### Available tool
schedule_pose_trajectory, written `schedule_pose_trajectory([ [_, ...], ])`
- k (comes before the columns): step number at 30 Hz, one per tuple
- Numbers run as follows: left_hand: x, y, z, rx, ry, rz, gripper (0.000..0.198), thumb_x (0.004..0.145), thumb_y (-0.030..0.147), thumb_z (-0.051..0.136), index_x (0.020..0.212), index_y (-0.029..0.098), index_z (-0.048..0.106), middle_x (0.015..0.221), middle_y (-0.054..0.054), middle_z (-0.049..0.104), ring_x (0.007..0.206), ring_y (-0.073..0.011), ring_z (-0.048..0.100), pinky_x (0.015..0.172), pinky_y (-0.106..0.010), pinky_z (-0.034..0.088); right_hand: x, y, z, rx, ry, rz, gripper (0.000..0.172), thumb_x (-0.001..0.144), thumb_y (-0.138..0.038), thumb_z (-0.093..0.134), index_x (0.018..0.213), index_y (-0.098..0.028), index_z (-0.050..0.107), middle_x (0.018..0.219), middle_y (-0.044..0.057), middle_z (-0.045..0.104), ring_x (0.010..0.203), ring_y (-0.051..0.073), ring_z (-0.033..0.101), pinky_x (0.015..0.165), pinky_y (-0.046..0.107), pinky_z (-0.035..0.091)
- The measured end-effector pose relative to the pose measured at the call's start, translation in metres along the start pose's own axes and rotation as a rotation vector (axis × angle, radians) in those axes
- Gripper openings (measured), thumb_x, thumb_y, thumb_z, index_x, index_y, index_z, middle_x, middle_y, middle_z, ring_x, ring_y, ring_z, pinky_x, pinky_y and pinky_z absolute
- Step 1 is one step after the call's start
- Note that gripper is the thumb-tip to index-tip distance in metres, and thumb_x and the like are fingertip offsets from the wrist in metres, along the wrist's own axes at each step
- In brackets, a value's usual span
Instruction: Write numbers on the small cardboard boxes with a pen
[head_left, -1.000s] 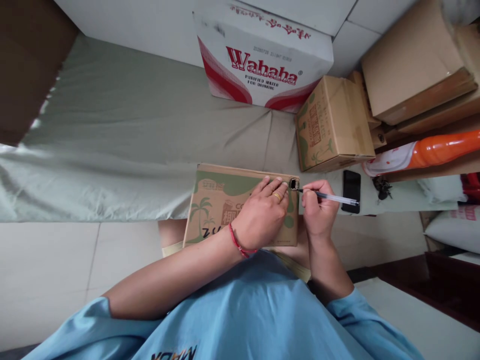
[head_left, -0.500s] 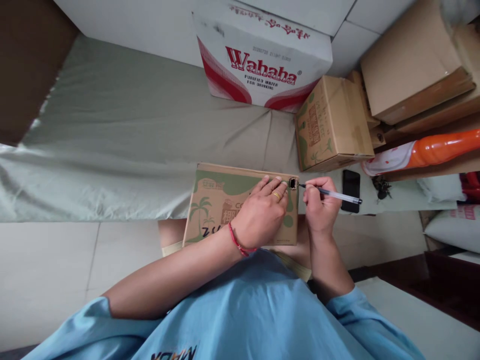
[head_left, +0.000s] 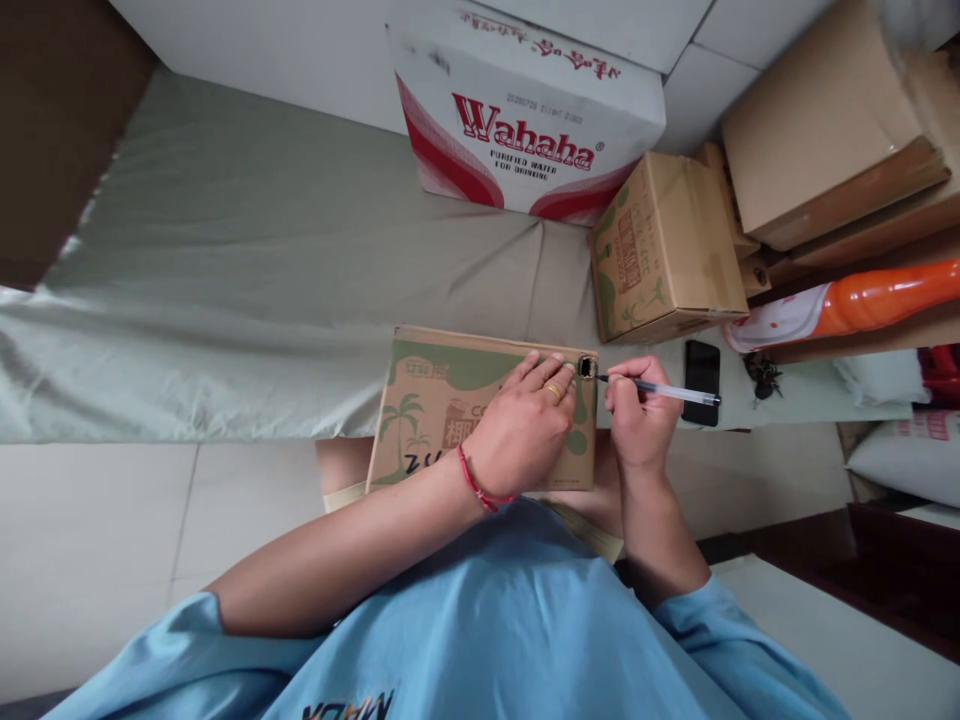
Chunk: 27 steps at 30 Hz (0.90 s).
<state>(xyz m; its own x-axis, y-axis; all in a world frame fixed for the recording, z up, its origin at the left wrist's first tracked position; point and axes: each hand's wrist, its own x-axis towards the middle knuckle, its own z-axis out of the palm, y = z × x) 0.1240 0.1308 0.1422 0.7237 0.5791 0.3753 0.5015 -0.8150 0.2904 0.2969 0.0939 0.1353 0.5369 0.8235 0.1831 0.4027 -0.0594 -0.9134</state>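
A cardboard box (head_left: pixel 427 400) with a green palm-tree print sits partly on my lap against the bed's edge. My left hand (head_left: pixel 529 420) lies flat on its printed face, fingers stretched toward the top right corner. Near that corner is a small dark hole (head_left: pixel 587 368) with rough edges. Just right of the box, my right hand (head_left: pixel 641 405) pinches a pen (head_left: pixel 671 391) with a clear barrel. Its dark tip points at the box edge beside the hole; whether it touches cannot be made out.
On the green sheet (head_left: pixel 300 250) stand a white Wahaha box (head_left: pixel 525 130) and a smaller cardboard box (head_left: pixel 667 250). A black phone (head_left: pixel 702 370), keys (head_left: pixel 763 375) and an orange bottle-shaped object (head_left: pixel 885 300) are at the right, below a large carton (head_left: pixel 825 130).
The pen and my right hand have shifted very slightly down, the tip moving a little lower along the box edge. My left hand and the box stay put.
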Motion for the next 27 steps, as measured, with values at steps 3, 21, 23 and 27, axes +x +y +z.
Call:
schedule_pose_trajectory([
  [3, 0.0, 0.0, 0.0, -0.002, -0.014, -0.003, 0.034, 0.104, 0.012, 0.056, 0.128, 0.003, 0.079, 0.137, -0.02, 0.078, 0.135, -0.0345, 0.072, 0.12, -0.052, 0.058, 0.001, -0.001, 0.001, 0.043, -0.023, -0.001, 0.007, 0.091, -0.026, 0.062, 0.086, -0.022, 0.064, 0.061, -0.007, 0.055, 0.053, 0.01, 0.05, 0.055, 0.024, 0.039],
  [21, 0.0, 0.0, 0.001, -0.013, -0.008, -0.008, 0.034, 0.104, 0.012, 0.055, 0.127, 0.003, 0.079, 0.136, -0.02, 0.079, 0.134, -0.0348, 0.073, 0.12, -0.052, 0.057, 0.008, -0.004, 0.009, 0.024, -0.011, -0.059, 0.007, 0.096, -0.027, 0.064, 0.092, -0.022, 0.066, 0.066, -0.006, 0.06, 0.058, 0.01, 0.056, 0.06, 0.023, 0.045],
  [23, 0.0, 0.0, 0.0, -0.018, -0.014, -0.01, 0.035, 0.104, 0.012, 0.055, 0.128, 0.002, 0.078, 0.137, -0.02, 0.078, 0.135, -0.0348, 0.072, 0.12, -0.052, 0.057, 0.008, 0.0, 0.004, 0.045, 0.045, -0.072, 0.007, 0.097, -0.028, 0.064, 0.095, -0.022, 0.066, 0.065, -0.007, 0.059, 0.055, 0.01, 0.054, 0.058, 0.023, 0.043],
  [27, -0.001, 0.0, 0.001, -0.021, -0.036, -0.01, 0.036, 0.104, 0.012, 0.055, 0.13, 0.003, 0.078, 0.139, -0.019, 0.078, 0.137, -0.0343, 0.071, 0.122, -0.052, 0.056, 0.008, 0.02, -0.013, 0.045, 0.106, -0.04, 0.022, 0.105, -0.043, 0.059, 0.112, -0.023, 0.062, 0.079, -0.003, 0.069, 0.047, 0.008, 0.043, 0.051, 0.023, 0.034],
])
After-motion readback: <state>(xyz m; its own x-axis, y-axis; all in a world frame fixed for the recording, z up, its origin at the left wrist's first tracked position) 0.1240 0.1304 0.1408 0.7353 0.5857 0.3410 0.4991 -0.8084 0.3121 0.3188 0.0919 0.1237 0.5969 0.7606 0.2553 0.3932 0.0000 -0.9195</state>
